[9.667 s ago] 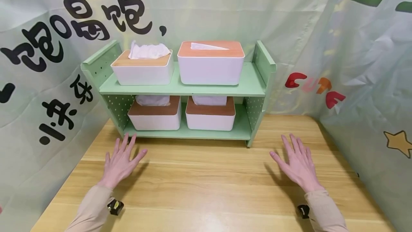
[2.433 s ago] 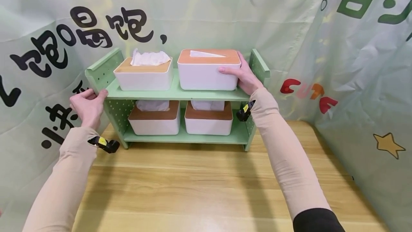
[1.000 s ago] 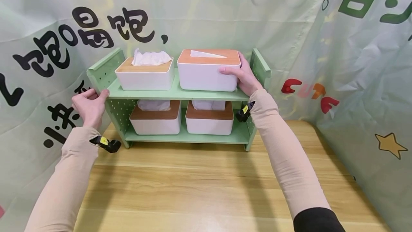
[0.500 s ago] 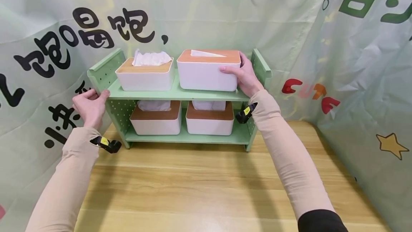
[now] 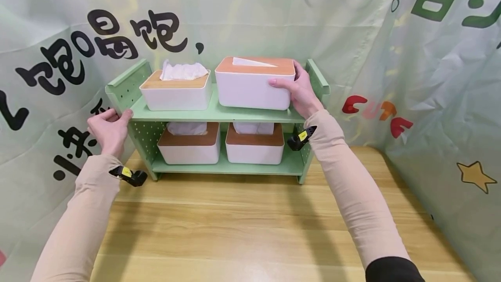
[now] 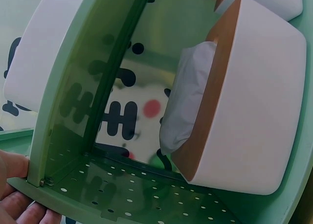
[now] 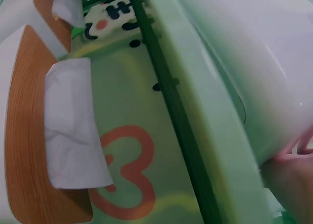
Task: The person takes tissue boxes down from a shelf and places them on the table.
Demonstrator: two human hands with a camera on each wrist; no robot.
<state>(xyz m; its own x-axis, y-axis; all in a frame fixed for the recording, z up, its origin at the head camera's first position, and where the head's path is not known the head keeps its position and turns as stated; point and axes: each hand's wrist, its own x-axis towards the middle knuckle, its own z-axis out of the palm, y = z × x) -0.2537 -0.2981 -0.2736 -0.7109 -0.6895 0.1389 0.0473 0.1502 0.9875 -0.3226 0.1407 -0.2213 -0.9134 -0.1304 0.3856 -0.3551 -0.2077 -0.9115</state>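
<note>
A two-tier green shelf unit [image 5: 176, 115] stands on the wooden table. My left hand [image 5: 106, 129] grips its left side at the upper board; the left wrist view shows the thumb above and fingers [image 6: 30, 213] beneath the edge. At the upper right, my right hand [image 5: 304, 92] holds the tall white tissue box [image 5: 250, 89] by its right end, thumb on the front, other fingers mostly hidden behind. This box has a wood-look lid with a tissue in the slot, and sits slightly tilted over the board. In the right wrist view its white side [image 7: 274, 43] is near the hand.
A lower white tissue box [image 5: 176, 99] stands at the upper left. Two more tissue boxes, the left one [image 5: 189, 155] and the right one [image 5: 254, 155], fill the lower tier. A printed cloth [image 5: 250, 21] hangs behind and beside the wooden table [image 5: 219, 229].
Both hands came from over the table to the shelf. In the last half second the tall tissue box rose slightly and shifted a little right with my right hand. My left hand stayed put.
</note>
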